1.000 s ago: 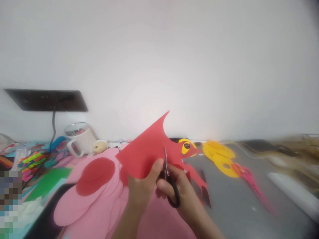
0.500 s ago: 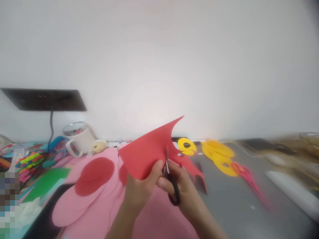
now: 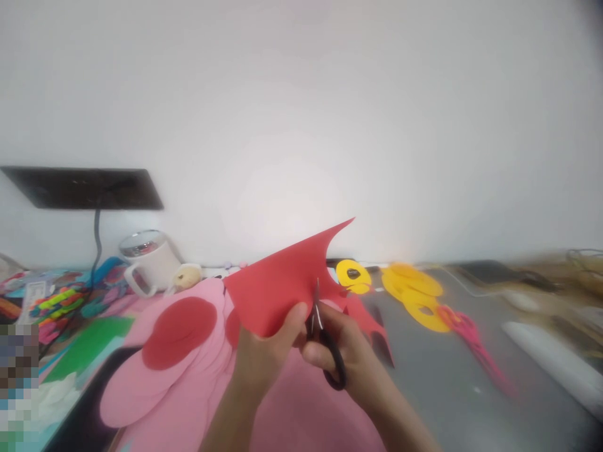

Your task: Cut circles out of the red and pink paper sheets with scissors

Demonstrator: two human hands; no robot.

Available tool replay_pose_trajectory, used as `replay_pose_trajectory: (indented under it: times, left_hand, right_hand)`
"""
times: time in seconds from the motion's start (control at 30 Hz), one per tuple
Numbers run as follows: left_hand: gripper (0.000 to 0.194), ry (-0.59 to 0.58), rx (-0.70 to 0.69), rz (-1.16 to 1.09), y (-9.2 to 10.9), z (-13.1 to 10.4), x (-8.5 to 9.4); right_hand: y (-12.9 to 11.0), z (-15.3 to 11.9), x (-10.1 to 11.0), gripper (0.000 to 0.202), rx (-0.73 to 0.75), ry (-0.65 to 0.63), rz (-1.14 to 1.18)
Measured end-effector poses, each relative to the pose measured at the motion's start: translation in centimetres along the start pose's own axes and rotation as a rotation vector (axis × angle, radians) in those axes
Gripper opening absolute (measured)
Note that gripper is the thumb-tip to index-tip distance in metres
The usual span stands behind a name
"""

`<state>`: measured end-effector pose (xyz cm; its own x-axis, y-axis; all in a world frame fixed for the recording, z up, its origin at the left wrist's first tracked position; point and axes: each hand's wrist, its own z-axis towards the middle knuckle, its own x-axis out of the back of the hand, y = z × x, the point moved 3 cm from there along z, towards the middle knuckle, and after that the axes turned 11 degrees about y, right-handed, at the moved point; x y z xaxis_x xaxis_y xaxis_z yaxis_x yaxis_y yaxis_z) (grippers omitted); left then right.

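Red paper stands tilted above the surface, its lower edge gripped by the left hand's fingers. The right hand's fingers are closed around black-handled scissors against it. From the paper, red circles lie on pink ones at eight o'clock, a mug at nine, yellow circles at three, a pale wall at twelve. A white label's print is unreadable.

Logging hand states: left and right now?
Left hand: closed on red paper.
Right hand: holding black-handled scissors, blades at the paper.
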<state>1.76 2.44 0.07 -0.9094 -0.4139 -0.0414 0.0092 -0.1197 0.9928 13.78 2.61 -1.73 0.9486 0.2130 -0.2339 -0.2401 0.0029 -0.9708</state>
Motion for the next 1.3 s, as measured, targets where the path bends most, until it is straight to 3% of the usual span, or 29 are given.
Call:
replay_pose_trajectory:
  times: [0.2, 0.83, 1.3]
  left_hand:
    - [0.022, -0.006, -0.007, -0.007, -0.01, -0.16, -0.10]
    - [0.019, 0.038, 0.007, 0.042, 0.10, -0.34, -0.02]
    - [0.018, 0.004, 0.011, -0.004, 0.25, -0.18, -0.06]
  right_hand:
    - [0.07, 0.05, 0.16, 0.042, -0.015, 0.067, -0.012]
    - [0.10, 0.03, 0.22, 0.039, -0.036, 0.079, -0.028]
    - [0.41, 0.07, 0.36, 0.034, -0.041, 0.083, -0.069]
